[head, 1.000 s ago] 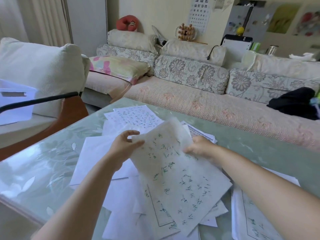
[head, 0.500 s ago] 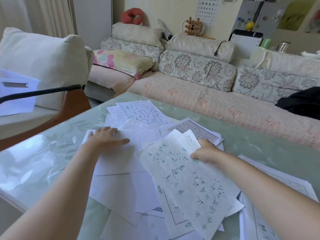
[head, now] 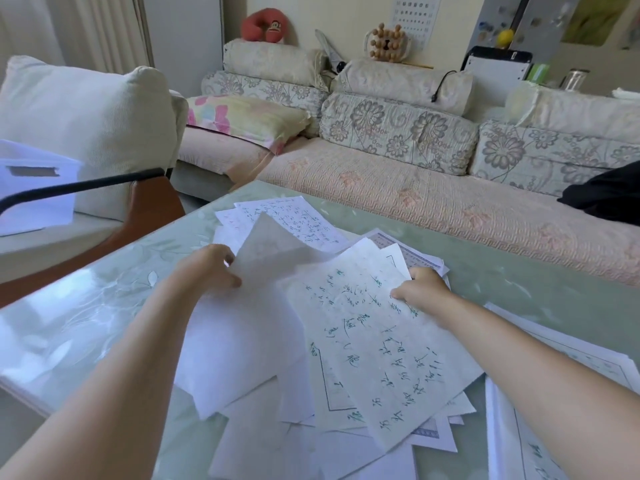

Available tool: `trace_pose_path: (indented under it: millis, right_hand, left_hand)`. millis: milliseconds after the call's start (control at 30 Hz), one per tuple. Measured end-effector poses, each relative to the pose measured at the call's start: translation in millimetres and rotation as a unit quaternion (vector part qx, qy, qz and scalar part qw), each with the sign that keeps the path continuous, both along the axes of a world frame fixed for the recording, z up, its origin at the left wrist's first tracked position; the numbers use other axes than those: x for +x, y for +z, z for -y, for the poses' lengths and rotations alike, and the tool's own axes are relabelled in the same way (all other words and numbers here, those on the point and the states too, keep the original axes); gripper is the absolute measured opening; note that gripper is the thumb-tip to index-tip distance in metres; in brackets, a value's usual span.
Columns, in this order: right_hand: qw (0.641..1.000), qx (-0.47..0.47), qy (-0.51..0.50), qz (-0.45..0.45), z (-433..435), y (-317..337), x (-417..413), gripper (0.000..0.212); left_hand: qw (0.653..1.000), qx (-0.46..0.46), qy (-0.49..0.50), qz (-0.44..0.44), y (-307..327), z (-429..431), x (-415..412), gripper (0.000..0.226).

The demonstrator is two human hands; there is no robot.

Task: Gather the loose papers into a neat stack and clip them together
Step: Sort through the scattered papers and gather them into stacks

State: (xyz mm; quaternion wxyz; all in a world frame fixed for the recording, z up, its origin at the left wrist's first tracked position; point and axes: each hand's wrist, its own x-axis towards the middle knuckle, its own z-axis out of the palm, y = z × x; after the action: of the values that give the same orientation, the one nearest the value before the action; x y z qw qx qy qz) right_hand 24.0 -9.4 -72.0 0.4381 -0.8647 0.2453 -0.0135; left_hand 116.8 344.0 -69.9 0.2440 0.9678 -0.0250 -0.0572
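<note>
Glass, pale green with a leaf pattern, tops the surface (head: pixel 519 271), the biggest thing close by; a sofa (head: pixel 415 209) runs along beyond its far edge. Loose papers (head: pixel 263 368) sprawl over the middle of it, fanned at all angles from near the far corner down to the near edge. A separate few sheets (head: pixel 512 445) lie by the right edge, partly under the right forearm. Bare glass lies open along the left edge and toward the far right; I judge that room enough to square up a stack.

Topmost is a handwritten sheet (head: pixel 374 341), and just beside it a blank sheet (head: pixel 273 247) stands tilted up off the pile. The left hand (head: pixel 207 268) grips that blank sheet at its left edge, thumb on top and fingers curled behind. The right hand (head: pixel 420 287) pinches the right edge of the handwritten sheet.

Such paper looks thin, light and limp. It will likely sag when lifted and slide readily on glass, and pieces overhanging the near edge could slip off. It is best taken by opposite edges, several sheets together, then tapped level.
</note>
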Motion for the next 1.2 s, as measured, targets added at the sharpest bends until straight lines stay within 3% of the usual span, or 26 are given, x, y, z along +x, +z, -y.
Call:
trace_pose_path:
  millis: [100, 167, 333, 467, 533, 600, 667, 733, 767, 867, 1000, 1067, 1133, 1200]
  right_hand:
    - [0.997, 0.077, -0.019, 0.021, -0.4, 1.0, -0.7, 0.028]
    - [0.991, 0.128, -0.021, 0.024, -4.3, 4.4, -3.7, 0.024]
    - [0.981, 0.181, -0.070, 0.008, -17.2, 5.0, -15.8, 0.021]
    - [0.966, 0.223, -0.127, 0.019, -21.0, -1.6, -23.8, 0.041]
    - [0.960, 0.227, -0.160, 0.045, -23.5, -3.7, -28.2, 0.032]
    - [0.962, 0.198, -0.180, 0.054, -30.0, -1.1, -33.5, 0.016]
    - [0.969, 0.171, -0.168, 0.066, -33.6, -0.5, -37.1, 0.015]
    - [0.980, 0.130, -0.133, 0.070, -38.3, -1.9, -40.6, 0.019]
    - [0.985, 0.109, -0.116, 0.069, -41.4, -3.6, -41.7, 0.018]
    - [0.991, 0.068, -0.075, 0.083, -49.4, -5.6, -44.7, 0.013]
    - [0.991, 0.061, -0.050, 0.109, -51.9, -2.6, -45.7, 0.007]
    - [0.990, 0.051, -0.062, 0.119, -48.2, 3.6, -42.8, 0.026]
    - [0.985, 0.114, -0.064, 0.109, -41.2, 9.8, -38.5, 0.054]
    - [0.955, 0.276, -0.043, 0.101, -35.2, 16.3, -34.7, 0.047]
  left_hand:
    - [0.990, -0.142, 0.018, -0.001, -0.3, -1.6, -14.7, 0.033]
    - [0.984, -0.176, 0.025, 0.005, -2.4, 1.1, -26.4, 0.021]
    - [0.963, -0.256, 0.070, -0.046, 3.5, 14.5, -64.3, 0.026]
    - [0.908, -0.397, 0.050, -0.127, 6.6, 21.0, -90.4, 0.019]
    - [0.870, -0.456, 0.048, -0.182, 12.3, 25.8, -104.0, 0.030]
    - [0.845, -0.480, 0.047, -0.233, 11.0, 31.7, -113.5, 0.030]
    - [0.828, -0.491, 0.063, -0.262, 11.1, 35.3, -118.4, 0.029]
    - [0.807, -0.512, 0.074, -0.284, 13.1, 36.6, -119.0, 0.045]
    - [0.809, -0.508, 0.069, -0.288, 13.5, 36.4, -118.0, 0.049]
    - [0.854, -0.455, 0.020, -0.252, 11.5, 36.5, -116.1, 0.031]
    - [0.851, -0.477, -0.007, -0.221, 11.6, 33.5, -111.1, 0.050]
    - [0.837, -0.511, -0.009, -0.194, 14.6, 29.7, -107.5, 0.053]
    - [0.815, -0.545, -0.042, -0.191, 17.6, 25.8, -107.0, 0.054]
    - [0.798, -0.566, -0.077, -0.194, 21.3, 22.3, -108.3, 0.053]
